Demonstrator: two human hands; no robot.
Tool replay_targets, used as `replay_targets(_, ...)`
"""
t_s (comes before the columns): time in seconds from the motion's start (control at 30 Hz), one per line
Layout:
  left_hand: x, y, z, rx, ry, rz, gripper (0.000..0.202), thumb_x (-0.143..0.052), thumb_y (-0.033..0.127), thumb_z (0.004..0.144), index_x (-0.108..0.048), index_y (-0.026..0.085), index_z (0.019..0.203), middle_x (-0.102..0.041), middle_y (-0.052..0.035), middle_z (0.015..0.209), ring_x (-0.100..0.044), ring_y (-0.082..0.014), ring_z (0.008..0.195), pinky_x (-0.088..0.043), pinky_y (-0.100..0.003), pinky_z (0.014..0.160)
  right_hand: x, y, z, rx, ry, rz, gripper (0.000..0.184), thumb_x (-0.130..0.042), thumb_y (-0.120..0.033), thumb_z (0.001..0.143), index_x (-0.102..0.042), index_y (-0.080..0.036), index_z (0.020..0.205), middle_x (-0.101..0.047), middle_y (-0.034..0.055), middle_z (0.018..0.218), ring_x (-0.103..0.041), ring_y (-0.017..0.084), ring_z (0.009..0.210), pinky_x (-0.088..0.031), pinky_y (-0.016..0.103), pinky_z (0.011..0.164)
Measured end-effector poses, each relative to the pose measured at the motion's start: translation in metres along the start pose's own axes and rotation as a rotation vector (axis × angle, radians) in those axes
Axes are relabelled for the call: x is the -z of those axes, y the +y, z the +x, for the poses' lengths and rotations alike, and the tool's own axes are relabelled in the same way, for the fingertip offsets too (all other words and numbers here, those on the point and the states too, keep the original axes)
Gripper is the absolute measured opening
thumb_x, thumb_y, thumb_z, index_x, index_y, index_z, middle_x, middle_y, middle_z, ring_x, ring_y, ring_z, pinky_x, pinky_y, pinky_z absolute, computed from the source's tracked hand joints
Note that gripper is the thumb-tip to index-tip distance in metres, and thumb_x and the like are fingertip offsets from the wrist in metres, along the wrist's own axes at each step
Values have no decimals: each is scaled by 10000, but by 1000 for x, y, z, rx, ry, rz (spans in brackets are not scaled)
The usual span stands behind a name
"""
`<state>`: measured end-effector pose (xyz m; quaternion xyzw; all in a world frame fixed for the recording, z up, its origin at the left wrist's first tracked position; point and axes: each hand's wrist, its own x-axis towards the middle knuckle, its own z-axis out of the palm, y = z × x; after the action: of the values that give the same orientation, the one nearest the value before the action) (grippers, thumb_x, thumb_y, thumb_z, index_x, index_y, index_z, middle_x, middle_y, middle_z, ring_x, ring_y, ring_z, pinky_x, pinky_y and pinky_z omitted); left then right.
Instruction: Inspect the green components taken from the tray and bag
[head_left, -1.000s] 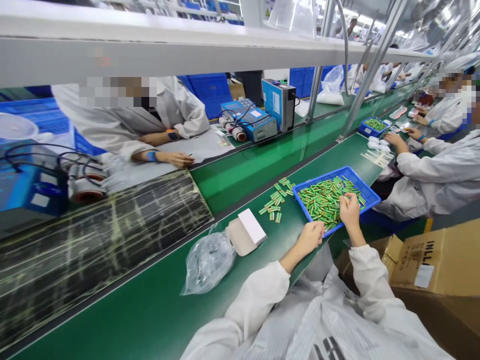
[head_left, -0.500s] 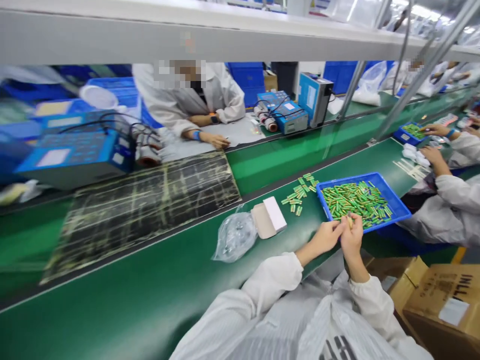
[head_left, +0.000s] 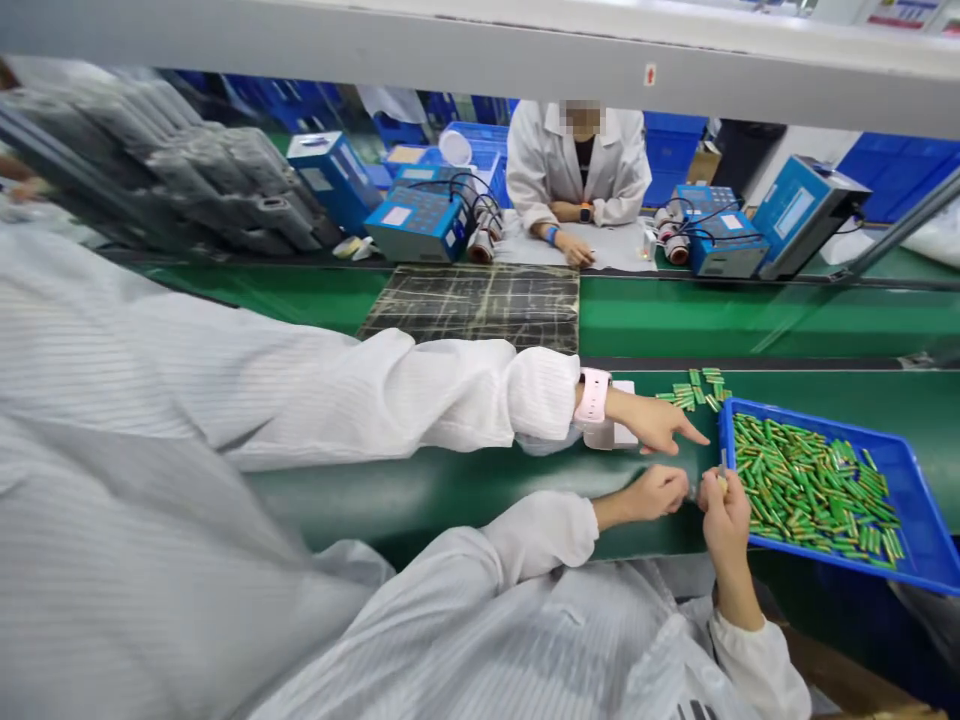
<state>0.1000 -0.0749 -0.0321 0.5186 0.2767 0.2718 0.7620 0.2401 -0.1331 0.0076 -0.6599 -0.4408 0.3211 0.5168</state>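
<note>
The right hand (head_left: pixel 724 515), pinching a small yellowish piece (head_left: pixel 722 484), is nearer than the curled-in left hand (head_left: pixel 663 492), its contents unclear, to the blue tray (head_left: pixel 921 530) of green cylindrical batteries (head_left: pixel 810 490) at 3 o'clock, long axis roughly 9-to-3.

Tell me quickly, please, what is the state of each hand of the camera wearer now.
Left hand: closed; whether it holds something cannot be told.
Right hand: closed, holding a small yellowish item.
</note>
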Motion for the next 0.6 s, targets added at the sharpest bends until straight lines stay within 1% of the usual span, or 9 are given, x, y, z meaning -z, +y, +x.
replay_targets(0.13,2,-4,2,41,45,-106,319,-575,464,874,-487,203,712,-413,84,524,-373,-67,442,-312,-207,451,15,-8,-5,25,-46,-90,417,-678,-634,914,-600,-227,869,-465,-40,617,-428,142,556,-373,277,535)
replay_targets(0.2,1,-6,5,66,43,-135,330,-585,490,857,-505,199,724,-398,92,522,-359,-63,432,-301,-205,443,25,-11,-10,48,-22,-114,381,-696,-594,913,-610,-227,861,-501,-26,644,-457,151,585,-391,288,563)
replay_targets(0.23,0,-6,6,80,41,-141,347,-595,512,848,-518,195,729,-388,96,519,-353,-61,426,-297,-205,439,31,-12,-13,53,16,-107,367,-692,-581,923,-607,-228,868,-508,-24,653,-464,153,590,-395,290,569)
replay_targets(0.3,-1,-8,8,101,46,-141,386,-620,555,830,-547,186,746,-366,105,513,-338,-58,416,-288,-206,435,43,-10,-18,53,139,-33,347,-656,-567,959,-564,-240,889,-486,-37,650,-448,145,574,-390,285,559)
replay_targets(0.37,-2,-9,8,110,56,-138,406,-641,572,821,-585,171,789,-350,112,510,-325,-56,412,-276,-207,432,59,-7,-20,65,280,109,351,-624,-553,989,-466,-259,880,-420,-69,626,-400,127,530,-357,264,521)
replay_targets(0.43,-2,-10,7,113,65,-134,397,-660,542,818,-631,147,856,-349,114,516,-327,-57,412,-268,-208,427,77,-2,-22,93,401,239,395,-648,-512,991,-368,-267,857,-379,-91,632,-367,106,503,-319,239,491)
replay_targets(0.5,-1,-10,6,108,71,-147,392,-665,480,824,-674,124,988,-352,117,533,-335,-59,418,-270,-206,426,96,3,-24,111,503,301,436,-710,-454,965,-333,-265,852,-394,-97,664,-362,86,492,-289,222,471)
replay_targets(0.57,-1,-11,5,99,77,-176,450,-667,423,828,-672,126,1168,-366,119,561,-340,-60,425,-274,-199,427,112,8,-28,98,585,307,442,-751,-412,938,-342,-263,863,-401,-104,675,-354,73,479,-271,213,454)
replay_targets(0.6,0,-12,5,100,79,-188,475,-671,413,826,-666,132,1210,-370,120,569,-337,-59,424,-271,-197,424,118,11,-31,86,616,299,442,-758,-406,931,-345,-264,868,-391,-111,666,-343,70,469,-263,210,446)
